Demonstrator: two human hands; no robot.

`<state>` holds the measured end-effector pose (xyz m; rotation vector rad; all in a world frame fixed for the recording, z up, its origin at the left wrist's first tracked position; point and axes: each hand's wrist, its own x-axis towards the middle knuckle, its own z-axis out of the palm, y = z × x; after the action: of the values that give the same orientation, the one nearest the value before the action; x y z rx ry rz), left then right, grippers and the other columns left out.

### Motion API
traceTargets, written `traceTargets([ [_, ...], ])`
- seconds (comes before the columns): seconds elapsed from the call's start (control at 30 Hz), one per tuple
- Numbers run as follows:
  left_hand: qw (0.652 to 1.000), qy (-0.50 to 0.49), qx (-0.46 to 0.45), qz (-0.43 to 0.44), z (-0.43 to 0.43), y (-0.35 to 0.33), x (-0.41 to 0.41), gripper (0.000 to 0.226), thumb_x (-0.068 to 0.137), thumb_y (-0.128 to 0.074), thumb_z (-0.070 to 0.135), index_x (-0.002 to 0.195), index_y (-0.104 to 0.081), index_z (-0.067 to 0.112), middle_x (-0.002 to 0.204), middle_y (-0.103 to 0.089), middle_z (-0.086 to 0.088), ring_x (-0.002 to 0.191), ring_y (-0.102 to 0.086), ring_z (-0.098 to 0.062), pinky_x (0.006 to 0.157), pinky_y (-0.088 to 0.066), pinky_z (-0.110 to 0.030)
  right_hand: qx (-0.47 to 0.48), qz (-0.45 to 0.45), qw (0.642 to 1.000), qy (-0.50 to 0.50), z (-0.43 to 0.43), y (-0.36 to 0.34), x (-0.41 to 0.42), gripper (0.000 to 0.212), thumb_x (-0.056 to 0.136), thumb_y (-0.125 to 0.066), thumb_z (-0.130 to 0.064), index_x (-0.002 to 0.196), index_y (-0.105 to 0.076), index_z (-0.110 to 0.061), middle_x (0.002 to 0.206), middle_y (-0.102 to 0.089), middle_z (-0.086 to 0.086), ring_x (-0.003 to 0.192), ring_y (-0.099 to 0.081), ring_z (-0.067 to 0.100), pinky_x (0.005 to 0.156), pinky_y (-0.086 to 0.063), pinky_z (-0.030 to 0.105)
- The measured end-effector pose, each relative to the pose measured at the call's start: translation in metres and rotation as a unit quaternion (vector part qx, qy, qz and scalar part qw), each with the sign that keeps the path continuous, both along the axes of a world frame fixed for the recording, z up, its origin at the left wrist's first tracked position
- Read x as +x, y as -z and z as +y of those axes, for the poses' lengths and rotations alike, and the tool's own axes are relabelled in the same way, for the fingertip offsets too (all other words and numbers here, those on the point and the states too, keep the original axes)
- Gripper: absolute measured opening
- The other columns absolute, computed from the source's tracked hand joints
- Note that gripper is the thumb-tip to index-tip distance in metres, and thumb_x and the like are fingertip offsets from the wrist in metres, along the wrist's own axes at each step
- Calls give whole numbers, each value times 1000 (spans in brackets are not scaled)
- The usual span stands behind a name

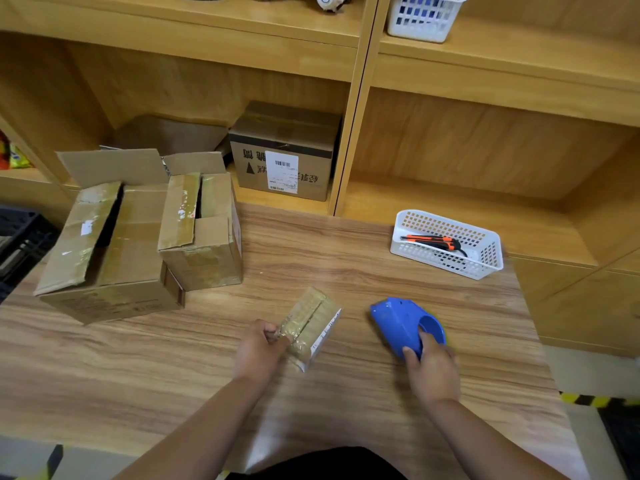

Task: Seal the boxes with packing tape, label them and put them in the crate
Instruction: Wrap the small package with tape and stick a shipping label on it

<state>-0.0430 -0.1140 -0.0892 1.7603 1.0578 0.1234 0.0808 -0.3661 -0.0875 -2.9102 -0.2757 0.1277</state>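
Observation:
A small flat cardboard box point(311, 325), covered in old tape, lies on the wooden table point(346, 265) in front of me. My left hand point(259, 348) pinches its near left edge. My right hand point(433, 368) grips the near end of a blue tape dispenser point(401, 323), which rests on the table to the right of the small box. Two larger cardboard boxes stand at the table's left: a big one point(107, 251) with its flaps open and a smaller one point(204, 233) against its right side, flaps partly open.
A white plastic basket point(446, 244) holding an orange and black utility knife point(436, 242) sits at the table's far right. A labelled carton point(284, 154) stands on the shelf behind. A dark crate point(17, 237) shows at the left edge.

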Motion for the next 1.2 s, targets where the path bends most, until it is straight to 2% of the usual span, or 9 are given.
traceTargets([
  [0.07,1000,15,23,16,1,-4,3,28,74,-74,18,93,-56,9,81,-56,1,81,-55,-20,64,-38,-25,64,-61,995,-47,7,-3,-3,35,84,-65,-20,112,-64,1,90,-69,18,97,-59,43,93,-29,34],
  [0.13,998,38,56,2,3,-15,10,36,74,-71,17,106,-57,9,100,-58,-1,98,-54,-21,80,-41,-28,74,-114,985,-109,15,-9,-6,39,79,-55,-32,99,-68,0,83,-71,14,86,-64,42,89,-29,33],
  [0.27,985,119,92,-84,3,-60,28,49,80,-65,18,127,-53,21,114,-50,12,114,-44,-12,99,-38,-29,105,-180,955,-211,31,-26,-6,41,80,-47,-36,97,-66,-4,83,-70,7,87,-64,33,95,-29,31],
  [0.5,935,257,185,-162,2,-99,32,52,72,-52,-8,110,-66,25,102,-52,25,115,-32,1,94,-24,-6,177,-236,914,-278,45,-47,-8,29,80,-50,-32,102,-53,-12,79,-66,4,92,-45,19,106,-16,19],
  [0.57,928,276,187,-167,2,-99,30,54,72,-51,-10,111,-67,25,101,-48,30,117,-32,2,95,-29,-11,182,-236,911,-284,47,-49,-8,28,80,-50,-32,102,-50,-15,79,-66,4,91,-45,19,106,-17,20],
  [0.77,947,247,120,-165,3,-108,28,54,72,-50,-11,108,-68,26,105,-38,26,115,-33,11,92,-36,-17,185,-217,910,-301,47,-55,-3,28,81,-50,-31,105,-47,-17,82,-66,4,93,-47,15,108,-17,22],
  [0.93,960,206,72,-174,9,-110,32,49,71,-55,-9,94,-67,33,106,-44,20,110,-37,14,84,-29,2,178,-211,903,-330,49,-61,0,28,81,-50,-29,105,-48,-16,85,-65,3,96,-48,15,109,-18,25],
  [1.1,963,194,87,-168,15,-110,38,25,76,-71,10,90,-70,30,99,-51,21,110,-40,9,91,-28,-3,161,-179,906,-349,49,-63,5,26,85,-50,-28,102,-58,-10,87,-63,0,93,-51,13,114,-18,27],
  [1.2,967,162,89,-173,14,-113,41,11,79,-71,18,81,-70,29,90,-60,20,103,-48,3,85,-33,-6,163,-152,911,-348,47,-63,6,29,87,-49,-30,104,-60,-9,91,-64,0,98,-53,14,114,-18,28],
])
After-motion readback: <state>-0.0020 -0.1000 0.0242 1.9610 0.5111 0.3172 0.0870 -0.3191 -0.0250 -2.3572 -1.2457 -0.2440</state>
